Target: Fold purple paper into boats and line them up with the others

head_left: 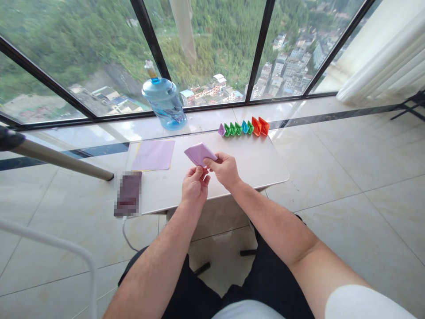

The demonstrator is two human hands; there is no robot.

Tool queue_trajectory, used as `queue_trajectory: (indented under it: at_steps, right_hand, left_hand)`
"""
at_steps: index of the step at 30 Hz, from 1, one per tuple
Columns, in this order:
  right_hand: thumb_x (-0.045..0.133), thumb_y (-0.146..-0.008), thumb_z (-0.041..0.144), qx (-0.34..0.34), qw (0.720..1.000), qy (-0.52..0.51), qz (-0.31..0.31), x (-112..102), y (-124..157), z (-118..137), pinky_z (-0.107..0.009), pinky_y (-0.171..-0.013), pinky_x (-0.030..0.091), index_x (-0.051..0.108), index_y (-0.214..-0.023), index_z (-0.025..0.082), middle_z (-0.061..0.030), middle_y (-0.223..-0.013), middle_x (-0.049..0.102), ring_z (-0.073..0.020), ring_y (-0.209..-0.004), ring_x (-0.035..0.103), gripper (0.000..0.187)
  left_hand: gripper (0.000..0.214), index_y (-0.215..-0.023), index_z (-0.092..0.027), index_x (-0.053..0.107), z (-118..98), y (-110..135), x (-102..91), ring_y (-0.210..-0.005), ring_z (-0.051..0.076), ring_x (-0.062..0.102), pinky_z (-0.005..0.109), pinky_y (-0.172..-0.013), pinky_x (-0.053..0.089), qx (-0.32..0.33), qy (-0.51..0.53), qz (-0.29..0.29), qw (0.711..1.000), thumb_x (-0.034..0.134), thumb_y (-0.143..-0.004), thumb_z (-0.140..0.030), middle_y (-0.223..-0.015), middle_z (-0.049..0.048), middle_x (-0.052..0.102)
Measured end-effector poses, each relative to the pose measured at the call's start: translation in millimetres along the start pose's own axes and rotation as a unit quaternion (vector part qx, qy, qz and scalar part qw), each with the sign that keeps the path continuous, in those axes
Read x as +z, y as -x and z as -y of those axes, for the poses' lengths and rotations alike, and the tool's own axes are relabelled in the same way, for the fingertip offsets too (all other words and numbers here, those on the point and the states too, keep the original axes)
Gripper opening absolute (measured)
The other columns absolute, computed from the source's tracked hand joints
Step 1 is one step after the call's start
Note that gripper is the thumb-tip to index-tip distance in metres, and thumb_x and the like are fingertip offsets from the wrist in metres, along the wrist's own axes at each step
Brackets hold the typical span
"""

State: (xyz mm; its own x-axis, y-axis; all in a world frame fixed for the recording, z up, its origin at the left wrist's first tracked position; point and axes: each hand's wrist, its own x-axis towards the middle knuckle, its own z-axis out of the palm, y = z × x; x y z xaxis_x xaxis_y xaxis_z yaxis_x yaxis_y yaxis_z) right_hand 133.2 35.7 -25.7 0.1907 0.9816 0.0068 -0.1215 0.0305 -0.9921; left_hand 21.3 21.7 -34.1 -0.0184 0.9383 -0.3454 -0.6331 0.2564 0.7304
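A folded piece of light purple paper [198, 153] is held up over the white table [262, 168]. My left hand [195, 185] pinches its lower corner between thumb and fingers. On its right edge, my right hand [226, 170] has the thumb on the near face and the fingers behind, partly hidden. Flat purple sheets [153, 155] lie to the left, with a yellow sheet's edge showing underneath. Along the table's far edge stands a row of small folded paper boats [236, 129] in purple, green, blue and orange-red.
A phone-like dark object [129, 193], blurred out, lies at the table's left edge with a white cable [124, 232]. Behind the table, a blue water jug [165, 104] stands by the window. A pole [66, 157] slants in from the left.
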Motion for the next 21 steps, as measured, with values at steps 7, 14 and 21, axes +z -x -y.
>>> queue_trajectory:
  at_steps: [7, 14, 21]
  right_hand:
    - [0.074, -0.077, 0.052, -0.012, 0.999, 0.009, -0.034, 0, 2, 3, -0.026, -0.059, 0.049, 0.071, -0.073, 0.019, -0.0013, -0.064, 0.07, -0.0133, -0.059, 0.061, 0.034]
    - [0.062, -0.085, 0.055, -0.021, 0.999, 0.026, -0.031, 3, 11, 9, -0.026, -0.064, 0.052, 0.071, -0.076, 0.019, -0.0022, -0.07, 0.072, -0.0139, -0.064, 0.062, 0.038]
    - [0.081, -0.067, 0.048, -0.017, 0.998, 0.048, -0.022, 4, 9, 13, -0.024, -0.054, 0.043, 0.066, -0.073, 0.018, 0.0033, -0.064, 0.061, -0.0124, -0.061, 0.053, 0.034]
  left_hand:
    - [0.028, -0.074, -0.02, 0.057, 0, -1, 2.5, -0.066, 0.009, 0.059, 0.023, -0.067, 0.042, 0.012, -0.017, -0.045, 0.999, 0.084, -0.068, -0.025, -0.068, -0.0039, 0.063]
    - [0.03, -0.073, -0.02, 0.056, -7, 0, 3.0, -0.066, 0.009, 0.059, 0.023, -0.066, 0.041, 0.021, -0.036, -0.059, 0.997, 0.085, -0.066, -0.028, -0.067, -0.0036, 0.061]
    - [0.036, -0.069, -0.018, 0.059, -2, 6, 5.4, -0.064, 0.008, 0.057, 0.022, -0.064, 0.041, 0.039, -0.044, -0.002, 0.998, 0.091, -0.061, -0.031, -0.067, -0.0033, 0.061]
